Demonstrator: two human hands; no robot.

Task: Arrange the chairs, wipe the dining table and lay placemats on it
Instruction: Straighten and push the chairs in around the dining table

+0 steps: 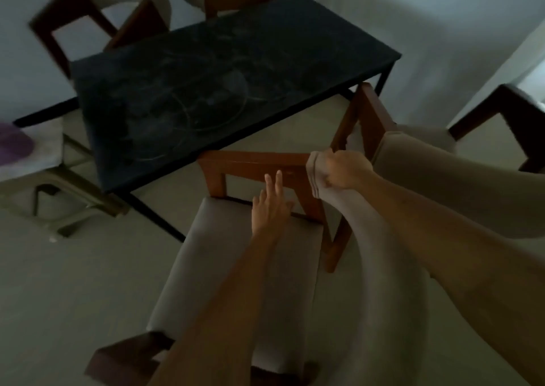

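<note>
In the head view, the chair (pixel 236 267) is standing just in front of the table (pixel 230 82), with its padded seat toward the person and its wooden front rail close to the table edge. I judge it to be rather heavy and stiff: a solid wooden frame, a soft seat. The frame should give a firm hold; the upholstery would slip and give way.

The right hand (pixel 343 170) is closing in a fist on the top edge of the chair's curved padded back. The left hand (pixel 269 208) is reaching forward over the seat with its fingers (pixel 272 183) spread open, lying at the wooden rail and holding nothing. Both forearms are stretching forward and down.
</note>
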